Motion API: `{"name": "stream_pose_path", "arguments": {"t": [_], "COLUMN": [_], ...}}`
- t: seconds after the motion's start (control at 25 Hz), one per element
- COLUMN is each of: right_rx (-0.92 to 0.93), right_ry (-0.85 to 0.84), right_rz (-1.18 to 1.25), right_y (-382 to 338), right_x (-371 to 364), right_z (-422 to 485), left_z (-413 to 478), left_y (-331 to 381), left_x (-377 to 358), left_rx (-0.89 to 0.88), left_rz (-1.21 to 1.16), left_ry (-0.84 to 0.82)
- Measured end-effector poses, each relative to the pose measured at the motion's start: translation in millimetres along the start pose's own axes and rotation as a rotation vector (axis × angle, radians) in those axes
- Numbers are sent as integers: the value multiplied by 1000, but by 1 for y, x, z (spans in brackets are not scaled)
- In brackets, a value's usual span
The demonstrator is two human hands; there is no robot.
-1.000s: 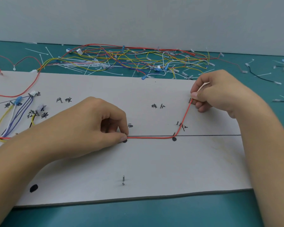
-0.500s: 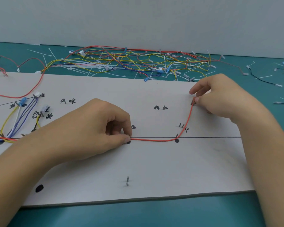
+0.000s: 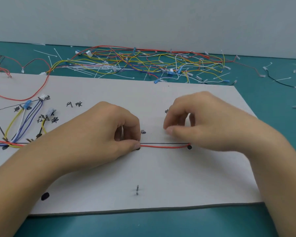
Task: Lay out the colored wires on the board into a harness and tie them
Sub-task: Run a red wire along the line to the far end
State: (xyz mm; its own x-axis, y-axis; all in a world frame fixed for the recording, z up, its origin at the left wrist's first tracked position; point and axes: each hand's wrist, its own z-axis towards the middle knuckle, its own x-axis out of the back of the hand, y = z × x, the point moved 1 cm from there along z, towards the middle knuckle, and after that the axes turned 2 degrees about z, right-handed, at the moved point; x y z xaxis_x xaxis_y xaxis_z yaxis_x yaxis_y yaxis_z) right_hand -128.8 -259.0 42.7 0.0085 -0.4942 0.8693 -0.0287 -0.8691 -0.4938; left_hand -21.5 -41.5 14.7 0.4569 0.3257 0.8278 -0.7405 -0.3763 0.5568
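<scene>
Dropping from the upper branch to the corner, right hand curls over red wire, grip unclear; left hand pinches it on the board line, straight run looks laid.

Matt pale board, glossy plastic-coated red wire, metal pin

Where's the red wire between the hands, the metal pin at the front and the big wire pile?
red wire (image 3: 164,146): head view, middle of its straight stretch.
metal pin (image 3: 137,189): head view, its upright shaft.
wire pile (image 3: 143,65): head view, the tangled middle.
</scene>
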Motion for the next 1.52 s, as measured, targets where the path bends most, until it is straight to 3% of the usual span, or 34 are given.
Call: {"name": "stream_pose_path", "arguments": {"t": [0.16, 0.52, 0.76, 1.0, 1.12, 1.28, 1.36, 1.52], "right_rx": [2, -238, -254, -371, -447, -303, -179, -5], "right_ry": [-118, -49, -37, -70, 70, 207, 130, 9], "right_rz": [-75, -205, -281, -400, -407, -347, -332, -259], "right_y": [-10, 2, 10, 50, 70, 9, -33, -70], "right_x": [-7, 6, 14, 39, 47, 29, 13, -17], "right_z": [-7, -14, -17, -43, -55, -36, -13, 16], "left_z": [-1, -3, 5, 35, 43, 27, 20, -7], "left_y": [5, 20, 34, 69, 87, 69, 36, -38], "left_x": [1, -24, -35, -54, -56, -30, 9, 90], "left_rx": [9, 87, 43, -26, -63, -27, 35, 260], "left_rz": [48, 220, 228, 310, 389, 199, 129, 297], "left_ry": [27, 182, 238, 180, 124, 136, 114, -49]}}
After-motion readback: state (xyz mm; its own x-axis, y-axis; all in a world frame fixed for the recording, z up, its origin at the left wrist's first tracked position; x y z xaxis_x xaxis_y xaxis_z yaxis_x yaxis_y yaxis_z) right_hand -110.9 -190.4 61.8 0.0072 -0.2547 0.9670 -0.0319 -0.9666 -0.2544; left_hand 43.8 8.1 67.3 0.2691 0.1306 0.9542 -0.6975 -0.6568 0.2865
